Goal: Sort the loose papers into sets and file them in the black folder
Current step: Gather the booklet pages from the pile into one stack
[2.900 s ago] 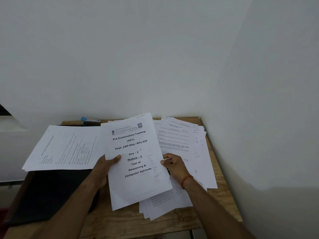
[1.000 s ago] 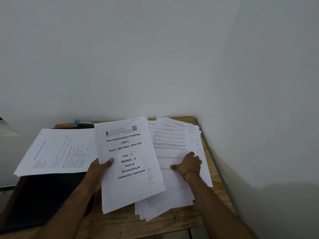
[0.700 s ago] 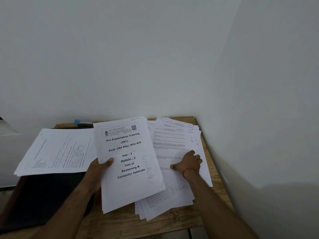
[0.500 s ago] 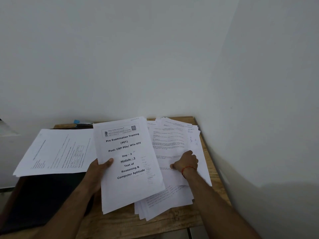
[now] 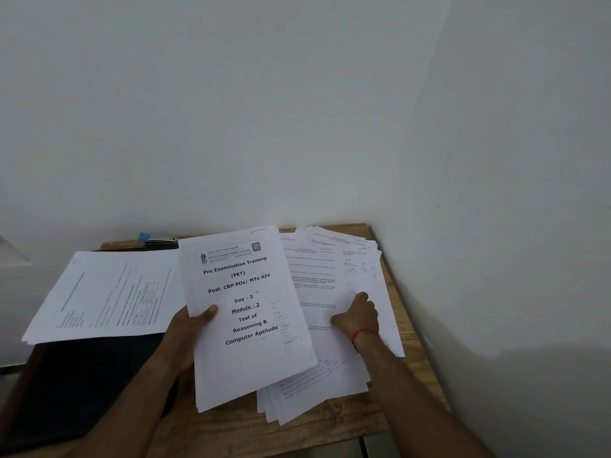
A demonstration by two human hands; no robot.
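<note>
My left hand [image 5: 185,338] grips a set of white papers [image 5: 248,358] headed "Pre Examination Training", thumb on the front sheet, held above the table's middle. To its right a loose pile of printed papers [image 5: 317,276] lies fanned on the table. My right hand [image 5: 358,317] rests on that pile with fingers curled at the edge of the top sheet, thumb pointing left. The black folder [image 5: 82,385] lies at the left. Another set of papers [image 5: 109,295] lies across its far part.
The wooden table [image 5: 330,421] stands in a corner, with white walls behind and close on the right. A blue-and-silver clip-like object [image 5: 158,240] lies at the back edge behind the folder. The table's front edge runs just below the papers.
My right hand left the held set and moved right onto the loose pile, where its fingers curled at a top sheet's edge. The left hand keeps the set almost still.
</note>
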